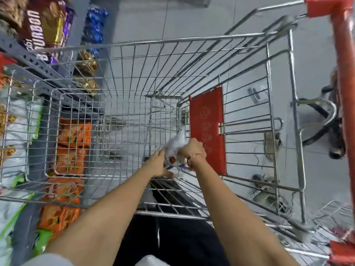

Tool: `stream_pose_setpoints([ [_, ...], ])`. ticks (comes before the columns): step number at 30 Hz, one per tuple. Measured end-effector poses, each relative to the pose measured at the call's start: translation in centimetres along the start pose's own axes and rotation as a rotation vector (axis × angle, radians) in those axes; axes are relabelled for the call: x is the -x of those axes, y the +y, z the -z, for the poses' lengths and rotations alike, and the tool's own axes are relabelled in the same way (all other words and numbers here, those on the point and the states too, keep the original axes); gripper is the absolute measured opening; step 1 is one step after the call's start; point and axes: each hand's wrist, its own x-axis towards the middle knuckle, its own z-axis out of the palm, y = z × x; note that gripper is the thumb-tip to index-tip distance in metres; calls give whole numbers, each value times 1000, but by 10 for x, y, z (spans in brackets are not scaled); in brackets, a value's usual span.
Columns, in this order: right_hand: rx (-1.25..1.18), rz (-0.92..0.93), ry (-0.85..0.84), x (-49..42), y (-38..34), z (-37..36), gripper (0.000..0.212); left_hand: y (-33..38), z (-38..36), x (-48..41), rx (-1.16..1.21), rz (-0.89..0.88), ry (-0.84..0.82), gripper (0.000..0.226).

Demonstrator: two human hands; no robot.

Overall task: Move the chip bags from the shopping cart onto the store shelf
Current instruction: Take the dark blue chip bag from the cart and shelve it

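Observation:
Both my arms reach deep into the wire shopping cart (134, 54). My right hand (193, 149) is closed on the top of a white chip bag (175, 145) with a red mark, near the cart's bottom. My left hand (156, 165) lies against the bag's left side, fingers on it. The bag is blurred and partly hidden by my hands. The store shelf (38, 62) runs along the left, outside the cart.
The shelf holds brown Bourbon packs (41, 25), blue packs (95, 25), orange packs (71, 148) and white-green bags (17, 129). A red plastic flap (207, 129) hangs on the cart's right wall. The red cart handle (343, 73) is at the right. Grey tiled floor surrounds the cart.

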Motion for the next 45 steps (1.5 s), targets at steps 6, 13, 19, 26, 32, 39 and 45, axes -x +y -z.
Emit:
stream_pose_setpoints([
  [6,-555,74,-321,-15,-31,-7,17,-34,12,-23,516,91,202,105],
  [13,-348,348,-339,-70,-19,-30,66,-60,53,-1,651,202,141,58],
  [19,-125,507,-436,-96,-40,-87,92,-87,86,18,274,220,110,32],
  [26,-86,535,-413,-90,-66,-112,79,-89,98,95,277,131,322,42],
  [32,-104,618,-444,-65,-73,-109,49,-74,81,158,245,-17,563,41],
  [39,-395,607,-399,-22,-83,-82,49,-75,51,208,94,-55,687,37],
  [45,-651,699,-315,33,-101,-43,39,-70,42,219,-12,-18,791,41],
])
